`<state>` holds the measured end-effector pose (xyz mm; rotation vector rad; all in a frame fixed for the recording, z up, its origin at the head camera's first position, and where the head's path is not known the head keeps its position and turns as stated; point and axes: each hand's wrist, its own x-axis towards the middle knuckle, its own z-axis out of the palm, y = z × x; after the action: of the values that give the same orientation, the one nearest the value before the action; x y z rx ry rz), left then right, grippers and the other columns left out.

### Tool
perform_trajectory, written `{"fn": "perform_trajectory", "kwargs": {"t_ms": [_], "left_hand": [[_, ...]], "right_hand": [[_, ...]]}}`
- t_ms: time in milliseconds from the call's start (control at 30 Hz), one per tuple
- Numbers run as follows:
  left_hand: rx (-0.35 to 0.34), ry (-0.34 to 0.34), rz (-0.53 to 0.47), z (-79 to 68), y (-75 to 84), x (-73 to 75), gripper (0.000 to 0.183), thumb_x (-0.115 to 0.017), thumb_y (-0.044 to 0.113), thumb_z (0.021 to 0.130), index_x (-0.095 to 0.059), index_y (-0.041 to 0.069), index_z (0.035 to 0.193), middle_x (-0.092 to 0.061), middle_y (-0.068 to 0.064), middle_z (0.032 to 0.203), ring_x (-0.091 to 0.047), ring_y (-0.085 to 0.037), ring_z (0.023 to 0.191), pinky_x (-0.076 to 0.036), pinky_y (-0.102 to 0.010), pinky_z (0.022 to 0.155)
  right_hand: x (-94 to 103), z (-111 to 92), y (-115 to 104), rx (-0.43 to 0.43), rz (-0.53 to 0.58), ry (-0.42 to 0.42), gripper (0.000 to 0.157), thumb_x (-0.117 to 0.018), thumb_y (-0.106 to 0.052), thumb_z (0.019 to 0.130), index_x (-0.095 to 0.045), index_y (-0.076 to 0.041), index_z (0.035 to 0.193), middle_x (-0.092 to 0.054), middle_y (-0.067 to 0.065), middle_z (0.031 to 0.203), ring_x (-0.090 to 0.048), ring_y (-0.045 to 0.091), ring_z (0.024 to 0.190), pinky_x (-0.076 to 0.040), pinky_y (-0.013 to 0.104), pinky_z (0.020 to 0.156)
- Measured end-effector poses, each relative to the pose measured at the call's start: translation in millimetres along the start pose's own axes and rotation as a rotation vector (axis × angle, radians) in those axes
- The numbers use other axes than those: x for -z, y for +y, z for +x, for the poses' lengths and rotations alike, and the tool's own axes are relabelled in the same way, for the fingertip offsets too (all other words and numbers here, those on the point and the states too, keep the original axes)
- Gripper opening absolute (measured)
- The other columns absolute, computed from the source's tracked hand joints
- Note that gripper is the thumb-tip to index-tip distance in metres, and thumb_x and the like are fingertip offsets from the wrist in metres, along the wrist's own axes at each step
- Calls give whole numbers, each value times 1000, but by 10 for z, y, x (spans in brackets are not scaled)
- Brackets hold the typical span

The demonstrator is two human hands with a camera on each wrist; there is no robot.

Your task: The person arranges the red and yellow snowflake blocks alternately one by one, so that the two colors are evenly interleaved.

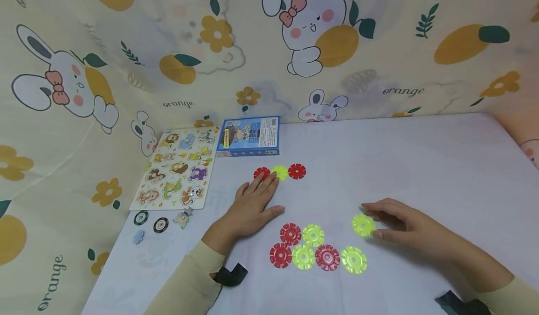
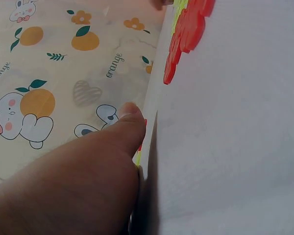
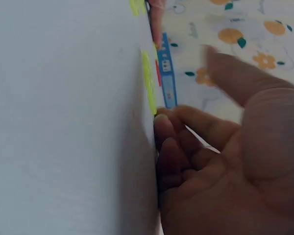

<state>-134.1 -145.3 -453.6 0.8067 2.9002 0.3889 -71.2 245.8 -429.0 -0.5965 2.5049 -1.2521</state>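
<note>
Mainly, the head view shows a yellow-green round disc with notched rim, probably of plastic point(image 1: 362, 225), lying on the white cloth-covered counter point(image 1: 421, 160) at the right grip point(image 1: 406, 223). By my judgement, such a disc is very light, thin and rather stiff; it is smooth, so it can slide on the cloth, but it hardly breaks. The best hold seems to be at the notched rim, by two opposite edges, because a flat piece gives little to lift. The right forearm comes from the lower right; thumb and forefinger are apart around the disc's right side. The left grip point(image 1: 254, 207) is palm down with fingers stretched, fingertips upon a red notched disc point(image 1: 260, 170) at the end of a row of three. Six other red and yellow-green discs point(image 1: 304, 264) lie close together nearer to the person.

In the left wrist view, the left thumb is extended low along the counter, and red and yellow-green rims appear at the upper edge; the other fingers are hidden.

In the right wrist view, the thumb is raised away from the loosely bent fingers, which are just beside the disc's near edge. So this grip looks spread, not pinching, although I cannot tell whether it touches the rim.
</note>
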Motion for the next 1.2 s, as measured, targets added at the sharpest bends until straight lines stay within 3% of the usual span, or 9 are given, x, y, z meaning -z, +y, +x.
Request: {"fn": "perform_trajectory", "kwargs": {"t_ms": [100,267,433,633,800,1067,1200], "left_hand": [[-6,4,1,-2,7,8,79,-31,69,92,-18,21,154,-10,6,159,0,-23,144,-7,-57,109],[-6,-2,1,1,10,-3,79,-30,69,92,-18,21,154,-9,6,159,1,-23,144,-6,-57,109],[1,-14,-2,7,11,-8,80,-30,70,91,-16,23,155,-8,7,159,3,-22,144,-5,-57,109],[-1,-10,-4,6,8,-5,80,-32,69,92,-17,22,154,-9,6,159,2,-23,144,-5,-57,109],[-3,-8,-5,3,5,-5,79,-32,68,92,-18,21,154,-9,6,159,2,-23,144,-5,-57,109],[-5,-8,-5,9,-3,-17,80,-30,70,91,-16,23,155,-7,8,159,3,-22,144,-5,-57,109],[-3,-6,-2,9,-11,-16,80,-29,70,91,-16,23,155,-7,8,159,3,-21,144,-5,-57,109]], "right_hand": [[-45,-42,-24,21,-140,17,52,-73,-39,83,-57,-27,131,-53,-13,119,-50,8,112,-33,9,92],[-94,3,-108,3,-234,19,42,-78,-36,79,-61,-24,116,-52,-13,108,-50,9,102,-43,20,88],[-89,126,-161,-82,-91,10,27,-76,-28,83,-59,-25,103,-59,-7,96,-54,15,89,-49,26,74],[-102,462,-139,-132,-4,109,19,-72,-26,88,-62,-24,104,-59,0,90,-54,22,84,-51,27,64],[-114,819,-121,-178,109,177,24,-68,-23,91,-58,-15,110,-56,8,95,-57,25,86,-54,29,67],[-178,1304,-128,-218,332,212,28,-62,-6,93,-51,-4,120,-52,18,99,-64,29,82,-56,32,70],[-215,1413,-179,-260,315,206,33,-62,-8,93,-50,-5,124,-52,17,106,-62,28,89,-55,33,75]]}}
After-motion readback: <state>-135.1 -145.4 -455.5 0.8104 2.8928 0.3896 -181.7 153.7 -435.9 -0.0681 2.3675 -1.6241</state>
